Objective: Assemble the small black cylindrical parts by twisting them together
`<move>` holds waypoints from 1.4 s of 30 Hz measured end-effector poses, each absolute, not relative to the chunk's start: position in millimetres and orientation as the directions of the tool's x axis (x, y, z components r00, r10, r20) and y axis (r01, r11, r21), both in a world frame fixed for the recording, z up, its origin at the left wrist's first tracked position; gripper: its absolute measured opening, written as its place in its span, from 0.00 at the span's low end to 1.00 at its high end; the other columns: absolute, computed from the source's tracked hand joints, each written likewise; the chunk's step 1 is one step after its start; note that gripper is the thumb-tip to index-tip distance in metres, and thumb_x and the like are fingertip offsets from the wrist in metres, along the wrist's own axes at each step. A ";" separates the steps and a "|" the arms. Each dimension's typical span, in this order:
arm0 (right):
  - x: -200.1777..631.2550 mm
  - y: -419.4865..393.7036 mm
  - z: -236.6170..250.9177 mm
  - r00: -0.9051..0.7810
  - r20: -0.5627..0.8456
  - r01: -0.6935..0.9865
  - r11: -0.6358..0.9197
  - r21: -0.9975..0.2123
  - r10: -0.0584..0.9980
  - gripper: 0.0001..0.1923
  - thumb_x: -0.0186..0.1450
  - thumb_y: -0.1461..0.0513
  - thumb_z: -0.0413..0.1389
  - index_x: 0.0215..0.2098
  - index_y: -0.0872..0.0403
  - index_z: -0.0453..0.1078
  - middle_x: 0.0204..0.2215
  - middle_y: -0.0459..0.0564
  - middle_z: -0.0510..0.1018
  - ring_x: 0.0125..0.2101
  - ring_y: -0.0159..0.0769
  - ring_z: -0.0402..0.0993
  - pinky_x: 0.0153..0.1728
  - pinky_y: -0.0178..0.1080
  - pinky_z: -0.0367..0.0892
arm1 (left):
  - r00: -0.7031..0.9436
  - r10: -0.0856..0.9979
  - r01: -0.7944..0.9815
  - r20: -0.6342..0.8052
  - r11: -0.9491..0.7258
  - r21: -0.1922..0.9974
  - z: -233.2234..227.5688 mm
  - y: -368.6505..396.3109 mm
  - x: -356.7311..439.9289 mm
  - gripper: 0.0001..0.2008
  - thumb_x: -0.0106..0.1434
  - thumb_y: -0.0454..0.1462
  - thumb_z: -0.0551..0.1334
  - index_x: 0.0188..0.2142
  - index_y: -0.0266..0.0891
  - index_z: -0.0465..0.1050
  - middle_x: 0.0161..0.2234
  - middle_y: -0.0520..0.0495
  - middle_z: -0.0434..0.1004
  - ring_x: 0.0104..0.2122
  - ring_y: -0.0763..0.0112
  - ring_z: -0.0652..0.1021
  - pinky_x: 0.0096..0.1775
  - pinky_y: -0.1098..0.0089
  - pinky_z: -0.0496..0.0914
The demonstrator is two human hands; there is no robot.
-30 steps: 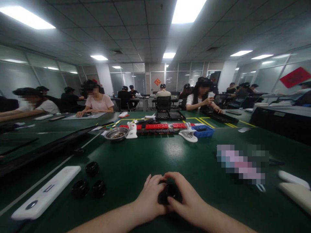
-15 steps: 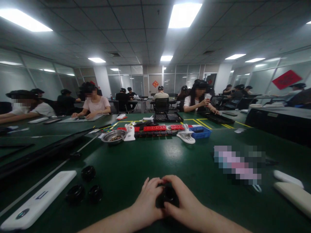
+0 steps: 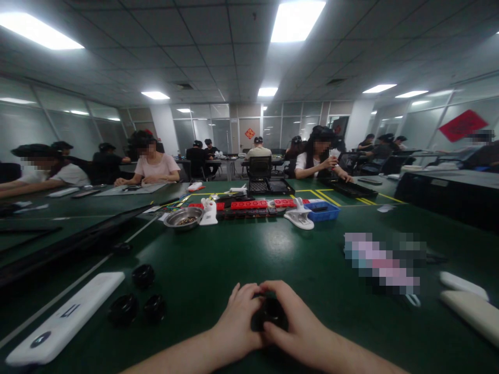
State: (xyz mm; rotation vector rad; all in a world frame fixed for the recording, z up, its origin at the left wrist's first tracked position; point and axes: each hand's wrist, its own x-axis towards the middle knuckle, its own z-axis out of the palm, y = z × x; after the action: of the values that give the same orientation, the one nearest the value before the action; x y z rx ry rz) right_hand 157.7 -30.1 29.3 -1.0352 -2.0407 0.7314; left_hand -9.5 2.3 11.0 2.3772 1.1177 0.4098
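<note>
Close to the near edge of the green table, both hands are closed around a dark, rounded black piece with a hollow in its top. My left hand grips it from the left, fingers curved around the far side. From the right, my right hand wraps it, thumb in front and fingertips meeting the left ones at the back. Much of the piece is hidden by the fingers. To the left sit three similar glossy black round pieces, grouped together and touched by neither hand. Their exact kind is unclear.
A long white case lies at the left beside a black bar. Farther off are a steel bowl of small parts, red plastic strips, a white clamp and a blue bin. Several people sit beyond.
My hands keep the same grip on the black piece with almost no movement. The view has shifted very slightly.
</note>
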 end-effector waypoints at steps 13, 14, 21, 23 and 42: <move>157.8 -29.8 27.6 -0.444 0.359 0.413 0.543 -0.731 0.821 0.30 0.49 0.73 0.51 0.51 0.54 0.57 0.47 0.54 0.66 0.47 0.41 0.64 0.49 0.45 0.60 | 0.626 0.776 0.627 0.080 -0.561 0.540 7.7 3.1 -10.1 0.26 0.46 0.43 0.66 0.47 0.46 0.67 0.51 0.45 0.64 0.53 0.53 0.61 0.56 0.48 0.44; 157.7 -29.1 27.1 -0.416 0.363 0.431 0.533 -0.728 0.833 0.29 0.50 0.72 0.53 0.50 0.54 0.57 0.46 0.54 0.67 0.47 0.41 0.64 0.48 0.45 0.60 | 0.628 0.774 0.624 0.082 -0.563 0.541 8.2 3.0 -10.2 0.25 0.46 0.43 0.66 0.46 0.47 0.68 0.51 0.46 0.64 0.53 0.53 0.61 0.56 0.47 0.44; 156.8 -25.8 22.2 -0.372 0.324 0.448 0.474 -0.758 0.870 0.24 0.52 0.71 0.52 0.47 0.54 0.59 0.42 0.52 0.69 0.43 0.39 0.66 0.46 0.43 0.63 | 0.620 0.779 0.627 0.090 -0.562 0.539 7.5 2.7 -9.9 0.30 0.46 0.43 0.66 0.50 0.45 0.64 0.50 0.45 0.64 0.53 0.53 0.61 0.55 0.48 0.45; 157.6 -27.7 23.6 -0.422 0.338 0.418 0.512 -0.750 0.841 0.28 0.51 0.72 0.50 0.49 0.54 0.57 0.46 0.53 0.68 0.46 0.39 0.65 0.48 0.44 0.61 | 0.620 0.779 0.630 0.088 -0.562 0.537 6.3 3.2 -10.0 0.30 0.46 0.43 0.65 0.50 0.45 0.64 0.51 0.44 0.64 0.53 0.53 0.61 0.56 0.48 0.44; 159.2 -26.8 25.8 -0.357 0.366 0.471 0.504 -0.724 0.859 0.27 0.50 0.70 0.54 0.49 0.55 0.57 0.44 0.54 0.68 0.45 0.42 0.65 0.48 0.45 0.61 | 0.623 0.779 0.634 0.073 -0.558 0.536 11.3 1.6 -9.5 0.25 0.46 0.43 0.67 0.45 0.45 0.68 0.50 0.46 0.64 0.52 0.54 0.62 0.55 0.47 0.44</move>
State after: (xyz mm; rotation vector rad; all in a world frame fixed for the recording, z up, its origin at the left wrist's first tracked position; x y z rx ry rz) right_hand 159.2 -26.8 25.8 -1.0884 -2.0014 0.6632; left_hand -9.5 1.6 11.3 2.3825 1.1137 0.4189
